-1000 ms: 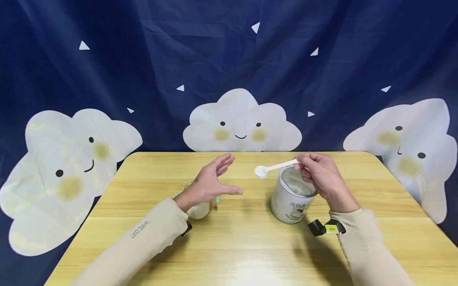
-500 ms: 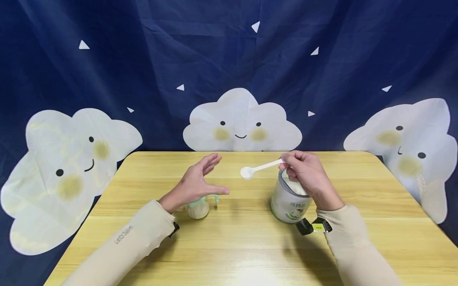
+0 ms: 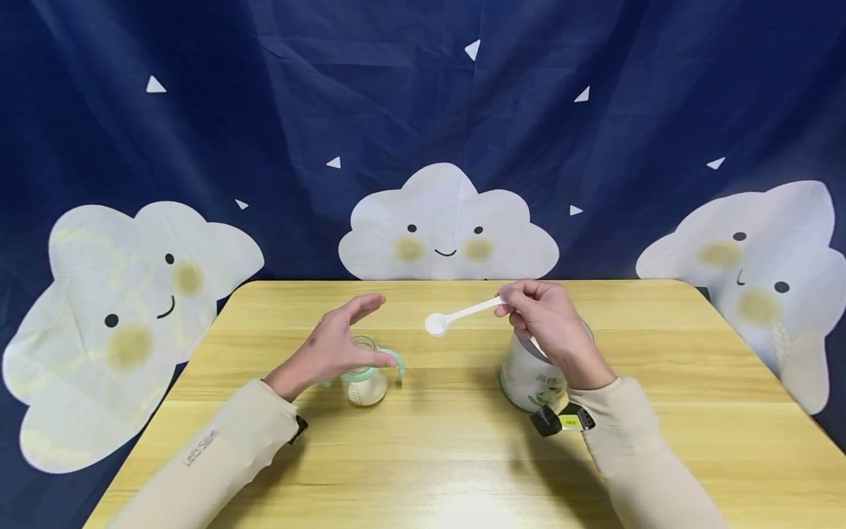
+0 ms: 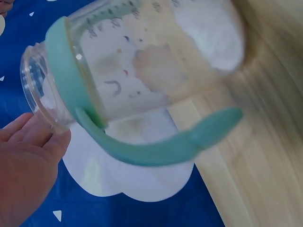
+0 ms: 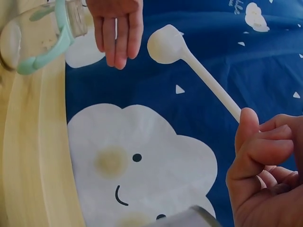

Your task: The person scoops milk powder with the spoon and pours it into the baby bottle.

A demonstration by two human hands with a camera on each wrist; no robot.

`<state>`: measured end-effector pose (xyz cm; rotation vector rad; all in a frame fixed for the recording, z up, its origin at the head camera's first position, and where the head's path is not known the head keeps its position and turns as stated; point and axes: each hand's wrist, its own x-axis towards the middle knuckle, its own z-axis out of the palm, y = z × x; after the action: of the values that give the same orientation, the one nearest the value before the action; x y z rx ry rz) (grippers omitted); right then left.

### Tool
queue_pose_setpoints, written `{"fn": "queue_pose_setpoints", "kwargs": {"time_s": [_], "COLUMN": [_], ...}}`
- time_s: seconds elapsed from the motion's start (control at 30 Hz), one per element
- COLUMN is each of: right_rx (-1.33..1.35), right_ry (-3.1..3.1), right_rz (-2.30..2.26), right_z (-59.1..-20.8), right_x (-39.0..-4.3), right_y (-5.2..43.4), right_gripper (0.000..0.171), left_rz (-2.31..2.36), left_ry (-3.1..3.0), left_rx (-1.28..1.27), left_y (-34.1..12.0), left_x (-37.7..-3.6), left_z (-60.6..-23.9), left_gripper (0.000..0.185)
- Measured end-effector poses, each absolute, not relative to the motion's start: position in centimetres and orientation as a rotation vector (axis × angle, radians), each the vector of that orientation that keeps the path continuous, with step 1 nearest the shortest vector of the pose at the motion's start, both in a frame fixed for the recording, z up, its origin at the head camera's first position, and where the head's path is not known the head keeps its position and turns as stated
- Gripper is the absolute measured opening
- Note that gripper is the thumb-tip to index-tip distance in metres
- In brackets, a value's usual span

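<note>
In the head view my right hand pinches the end of a white measuring scoop's handle, held out level above the table. The bowl of the scoop shows on the left end, its inside out of sight in the right wrist view. A clear baby bottle with a mint collar and mint handles stands uncapped, pale stuff at its bottom. My left hand has thumb and fingers spread at the bottle's neck. An opened milk powder can stands below my right hand, its mouth mostly hidden.
Both things stand on a pale wooden table. A dark blue curtain printed with white clouds hangs behind its far edge. A black camera is strapped at the right wrist, close in front of the can in this view.
My right hand has carried the scoop left from over the can towards the bottle. My left hand has moved left, back to the bottle's neck, uncovering more of the bottle.
</note>
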<state>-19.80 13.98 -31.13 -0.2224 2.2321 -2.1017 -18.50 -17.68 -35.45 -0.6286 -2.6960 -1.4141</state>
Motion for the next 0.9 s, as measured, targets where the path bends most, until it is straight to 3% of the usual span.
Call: {"fn": "queue_pose_setpoints", "kwargs": {"time_s": [0.9], "right_rx": [-0.223], "right_ry": [2.170], "right_rz": [-2.089], "right_z": [-32.9], "right_x": [-19.9], "right_y": [9.0], "right_gripper": [0.014], "left_rz": [-1.291], "left_ry": [-2.774], "left_rx": [-0.506], "left_y": [-20.2], "left_x": [-17.3], "left_z": [-39.7], "left_gripper": [0.086]}}
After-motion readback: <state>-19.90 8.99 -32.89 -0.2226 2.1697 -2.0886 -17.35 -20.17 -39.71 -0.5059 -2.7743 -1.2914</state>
